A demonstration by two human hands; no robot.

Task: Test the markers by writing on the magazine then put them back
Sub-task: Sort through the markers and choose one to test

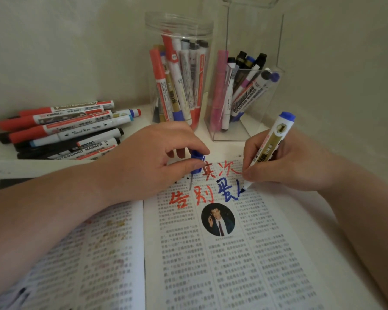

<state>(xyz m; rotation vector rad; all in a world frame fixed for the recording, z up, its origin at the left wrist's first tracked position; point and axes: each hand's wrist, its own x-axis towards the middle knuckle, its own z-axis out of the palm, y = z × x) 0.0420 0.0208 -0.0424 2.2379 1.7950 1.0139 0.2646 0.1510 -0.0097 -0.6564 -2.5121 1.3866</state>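
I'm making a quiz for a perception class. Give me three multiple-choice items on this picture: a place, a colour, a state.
1. Where is the loose pile of markers? A. left of the round jar B. inside that jar C. right of it
2. What colour does the marker in the right hand write on the magazine? A. red B. blue C. black
3. That marker is: A. capped B. uncapped, its cap pinched by the left hand C. lying down
Key: 1 A, the pile lies left of the jar; 2 B, blue strokes end at its tip; 3 B, the bare tip meets the magazine, the cap in the left hand.
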